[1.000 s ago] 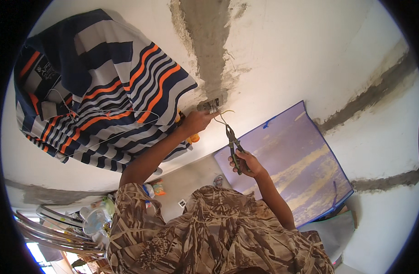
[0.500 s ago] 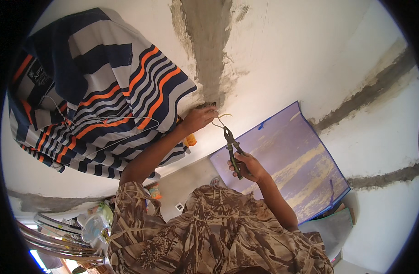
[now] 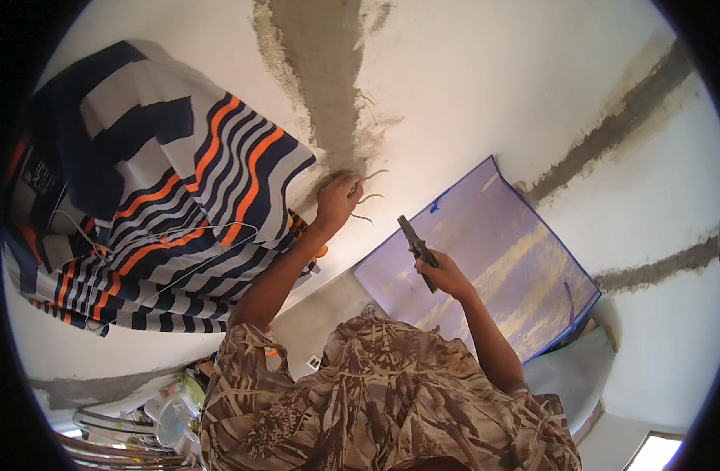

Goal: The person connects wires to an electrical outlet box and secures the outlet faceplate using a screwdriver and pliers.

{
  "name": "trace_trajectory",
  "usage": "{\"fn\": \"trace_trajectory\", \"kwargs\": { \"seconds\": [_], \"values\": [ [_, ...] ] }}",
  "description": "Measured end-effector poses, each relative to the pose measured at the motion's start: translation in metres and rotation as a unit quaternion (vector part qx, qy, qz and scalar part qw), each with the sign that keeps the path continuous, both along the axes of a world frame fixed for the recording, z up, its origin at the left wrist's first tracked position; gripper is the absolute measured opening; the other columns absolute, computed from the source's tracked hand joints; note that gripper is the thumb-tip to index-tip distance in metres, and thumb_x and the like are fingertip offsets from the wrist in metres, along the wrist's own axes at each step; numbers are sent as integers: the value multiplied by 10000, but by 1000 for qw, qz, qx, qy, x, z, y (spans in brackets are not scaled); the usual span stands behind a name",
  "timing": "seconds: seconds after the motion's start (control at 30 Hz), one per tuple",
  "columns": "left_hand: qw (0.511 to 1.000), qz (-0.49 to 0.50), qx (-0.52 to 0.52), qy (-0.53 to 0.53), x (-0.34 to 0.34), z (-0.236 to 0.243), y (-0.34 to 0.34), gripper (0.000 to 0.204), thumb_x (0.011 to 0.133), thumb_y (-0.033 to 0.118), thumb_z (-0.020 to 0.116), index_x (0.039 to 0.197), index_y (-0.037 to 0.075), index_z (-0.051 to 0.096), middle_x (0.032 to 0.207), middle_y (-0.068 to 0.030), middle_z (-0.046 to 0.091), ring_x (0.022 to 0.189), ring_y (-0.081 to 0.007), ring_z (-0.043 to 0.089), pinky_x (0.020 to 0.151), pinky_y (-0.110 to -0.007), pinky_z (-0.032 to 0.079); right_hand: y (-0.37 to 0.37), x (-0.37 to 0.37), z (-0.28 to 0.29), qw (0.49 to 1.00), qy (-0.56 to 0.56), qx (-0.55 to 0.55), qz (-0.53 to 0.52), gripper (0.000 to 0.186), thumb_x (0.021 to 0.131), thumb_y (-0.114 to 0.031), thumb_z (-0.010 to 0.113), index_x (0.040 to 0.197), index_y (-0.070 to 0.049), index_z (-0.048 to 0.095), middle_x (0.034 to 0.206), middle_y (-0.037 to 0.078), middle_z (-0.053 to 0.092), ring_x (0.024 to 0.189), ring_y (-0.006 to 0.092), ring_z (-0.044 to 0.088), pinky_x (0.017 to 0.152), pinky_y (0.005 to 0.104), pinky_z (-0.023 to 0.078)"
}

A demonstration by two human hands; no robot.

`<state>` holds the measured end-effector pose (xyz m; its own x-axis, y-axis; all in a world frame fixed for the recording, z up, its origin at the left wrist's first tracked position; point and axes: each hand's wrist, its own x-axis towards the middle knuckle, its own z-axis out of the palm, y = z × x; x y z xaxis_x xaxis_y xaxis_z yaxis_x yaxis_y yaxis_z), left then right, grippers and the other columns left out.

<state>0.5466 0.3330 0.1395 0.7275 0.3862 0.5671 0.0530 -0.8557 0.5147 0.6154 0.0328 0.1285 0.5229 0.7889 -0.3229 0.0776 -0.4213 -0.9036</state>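
ok so from where I'm standing, three bent wires (image 3: 371, 196) poke out near the lower end of the grey cement strip (image 3: 317, 71) on the white wall (image 3: 470, 94), their ends splayed off to the right. Left hand (image 3: 339, 204) is right up at that spot, fingers curled in narrow where the wires come out, but I honestly can't tell if it's pinching one of them. Right hand (image 3: 444, 275) is wrapped round a pair of dark pliers (image 3: 419, 245), nose angled up and left, apart from the wires. Can't tell from here if the jaws are parted. Past the pliers there's a big purple panel (image 3: 485, 267) with a blue border, and the pliers cross its upper left edge. A striped shirt (image 3: 164, 196) hangs on the left, its right edge near the left hand
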Motion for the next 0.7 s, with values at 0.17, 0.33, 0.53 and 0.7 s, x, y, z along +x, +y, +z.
{"fn": "trace_trajectory", "kwargs": {
  "seconds": [0.17,0.33,0.53,0.7],
  "values": [
    [1000,-7,-14,27,2,6,4,161,895,161,648,977,35,703,897,-156,685,750,-309,667,681,-379,537,19,10,-16,998,-20,-9,59,313,913,-326,610,984,-22,617,673,45,549,635,116,542,586,310,453],
    [998,-12,-16,52,-1,7,6,193,891,178,654,1004,30,705,932,-175,695,839,-351,670,766,-395,533,23,-7,-17,979,192,18,67,347,914,-361,641,1020,-32,622,817,40,622,710,116,559,607,289,450],
    [999,-15,-14,46,-1,14,2,195,893,173,649,1005,22,701,959,-179,692,862,-346,669,774,-388,533,25,-20,-37,971,236,39,28,412,934,-370,621,1121,-6,569,874,62,630,692,123,587,566,274,482],
    [1000,-22,6,19,1,12,4,171,897,179,643,965,32,697,875,-159,675,722,-322,649,670,-394,516,38,-32,-49,969,240,56,-7,360,960,-358,596,1083,-20,571,818,41,604,655,116,580,549,274,492]
  ]
}}
